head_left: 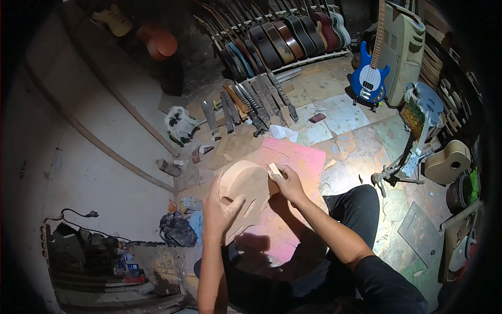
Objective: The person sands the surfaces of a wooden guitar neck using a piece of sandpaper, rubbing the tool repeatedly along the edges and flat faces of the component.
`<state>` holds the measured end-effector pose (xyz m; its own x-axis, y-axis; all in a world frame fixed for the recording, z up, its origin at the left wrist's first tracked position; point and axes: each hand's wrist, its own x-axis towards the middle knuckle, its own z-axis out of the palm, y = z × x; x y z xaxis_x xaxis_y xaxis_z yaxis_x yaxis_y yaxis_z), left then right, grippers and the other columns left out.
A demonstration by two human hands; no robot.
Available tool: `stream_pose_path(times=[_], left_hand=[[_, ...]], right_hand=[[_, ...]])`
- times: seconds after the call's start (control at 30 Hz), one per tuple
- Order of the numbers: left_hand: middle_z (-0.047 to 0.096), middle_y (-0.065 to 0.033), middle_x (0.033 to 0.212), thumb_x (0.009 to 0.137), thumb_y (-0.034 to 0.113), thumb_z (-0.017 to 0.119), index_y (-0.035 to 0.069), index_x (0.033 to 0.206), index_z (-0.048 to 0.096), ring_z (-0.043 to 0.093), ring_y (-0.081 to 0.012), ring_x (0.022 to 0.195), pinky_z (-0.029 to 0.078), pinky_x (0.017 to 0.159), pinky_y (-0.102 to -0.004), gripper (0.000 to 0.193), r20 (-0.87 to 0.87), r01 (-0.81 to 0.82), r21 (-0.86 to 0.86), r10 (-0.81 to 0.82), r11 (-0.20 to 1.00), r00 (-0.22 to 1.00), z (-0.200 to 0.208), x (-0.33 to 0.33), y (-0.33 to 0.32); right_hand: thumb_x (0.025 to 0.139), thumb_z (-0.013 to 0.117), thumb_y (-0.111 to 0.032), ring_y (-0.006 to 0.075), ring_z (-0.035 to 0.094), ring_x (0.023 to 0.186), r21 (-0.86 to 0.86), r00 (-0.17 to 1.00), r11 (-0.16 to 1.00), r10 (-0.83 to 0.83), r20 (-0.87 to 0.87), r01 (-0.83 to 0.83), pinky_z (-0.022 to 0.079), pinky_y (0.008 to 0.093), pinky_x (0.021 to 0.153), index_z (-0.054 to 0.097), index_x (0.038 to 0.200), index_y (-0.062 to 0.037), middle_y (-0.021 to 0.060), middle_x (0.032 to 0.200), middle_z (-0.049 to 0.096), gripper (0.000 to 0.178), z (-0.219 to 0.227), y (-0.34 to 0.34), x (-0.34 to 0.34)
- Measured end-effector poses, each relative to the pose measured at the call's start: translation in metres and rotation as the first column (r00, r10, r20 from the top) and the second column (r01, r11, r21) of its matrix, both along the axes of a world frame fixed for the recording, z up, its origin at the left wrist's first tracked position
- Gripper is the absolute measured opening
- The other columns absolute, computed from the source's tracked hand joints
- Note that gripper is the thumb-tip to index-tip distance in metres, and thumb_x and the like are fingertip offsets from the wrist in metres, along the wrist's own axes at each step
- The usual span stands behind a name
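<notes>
A bare, pale wooden guitar body (pixel 247 184) is tilted up in front of me, above a pink board (pixel 303 156). My left hand (pixel 219 209) grips its left edge, with the thumb lying over the face near a cut-out. In my right hand (pixel 289 185) is a small pale block (pixel 274 170), pinched between thumb and fingers at the right edge of the body. Whether the block touches the wood I cannot tell. The fingertips behind the body's left edge are hidden.
Several files and rasps (pixel 251 104) lie on the tiled floor ahead. Behind them stands a rack of guitars (pixel 282 39). A blue bass guitar (pixel 369 78) is on a stand at the far right. A black plastic bag (pixel 177 230) sits at left, near the wall.
</notes>
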<state>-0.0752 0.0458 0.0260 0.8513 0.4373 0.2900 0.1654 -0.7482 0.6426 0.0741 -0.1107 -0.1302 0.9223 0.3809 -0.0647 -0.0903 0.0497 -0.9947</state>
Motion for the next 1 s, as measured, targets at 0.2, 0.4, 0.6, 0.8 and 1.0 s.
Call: stream_pose_path(times=[0.2, 0.4, 0.6, 0.8, 1.0], left_hand=[[0.080, -0.0216, 0.100, 0.077, 0.023, 0.094, 0.008, 0.142, 0.057, 0.079, -0.0407, 0.094, 0.061, 0.082, -0.0471, 0.077, -0.058, -0.131, -0.016, 0.130, 0.991, 0.990, -0.022, -0.010, 0.001], [0.078, -0.0222, 0.095, 0.078, 0.022, 0.093, 0.008, 0.139, 0.055, 0.076, -0.0459, 0.091, 0.060, 0.079, -0.0503, 0.073, -0.013, -0.147, 0.012, 0.147, 0.989, 0.989, -0.029, -0.006, 0.002], [0.076, -0.0255, 0.097, 0.078, 0.017, 0.091, 0.008, 0.139, 0.054, 0.073, -0.0511, 0.095, 0.058, 0.081, -0.0546, 0.072, -0.020, -0.158, 0.035, 0.158, 0.987, 0.987, -0.030, -0.012, -0.003], [0.076, -0.0267, 0.097, 0.078, 0.017, 0.091, 0.008, 0.137, 0.055, 0.072, -0.0519, 0.095, 0.057, 0.080, -0.0556, 0.070, 0.007, -0.174, 0.121, 0.174, 0.977, 0.985, -0.045, -0.005, -0.002], [0.076, -0.0267, 0.098, 0.080, 0.021, 0.092, 0.007, 0.137, 0.055, 0.072, -0.0519, 0.096, 0.057, 0.079, -0.0552, 0.070, -0.011, -0.151, 0.044, 0.151, 0.988, 0.988, -0.029, -0.006, -0.018]], right_hand=[[0.094, 0.079, -0.015, 0.0371, 0.063, 0.128, -0.036, 0.861, 0.937, -0.305, 0.406, 0.349, 0.048, 0.0427, 0.112, 0.064, 0.142, 0.0044, 0.0255, 0.134, 0.064, 0.054, 0.065, 0.042, -0.067], [0.090, 0.083, -0.018, 0.0409, 0.062, 0.128, -0.048, 0.860, 0.969, -0.192, 0.472, 0.243, 0.049, 0.0463, 0.109, 0.066, 0.141, 0.0030, 0.0270, 0.131, 0.065, 0.058, 0.080, 0.038, -0.048], [0.088, 0.079, -0.014, 0.0454, 0.061, 0.120, 0.003, 0.690, 0.971, -0.171, 0.703, 0.238, 0.049, 0.0519, 0.104, 0.068, 0.141, -0.0051, 0.0253, 0.129, 0.065, 0.055, 0.092, 0.033, -0.086], [0.085, 0.081, -0.017, 0.0443, 0.061, 0.117, -0.033, 0.778, 0.951, -0.232, 0.583, 0.308, 0.049, 0.0516, 0.101, 0.069, 0.143, -0.0084, 0.0220, 0.130, 0.064, 0.060, 0.096, 0.043, -0.078], [0.084, 0.082, -0.016, 0.0445, 0.062, 0.125, 0.084, 0.830, 0.959, -0.275, 0.486, 0.269, 0.050, 0.0516, 0.106, 0.074, 0.135, -0.0097, 0.0219, 0.132, 0.065, 0.053, 0.083, 0.033, -0.040]])
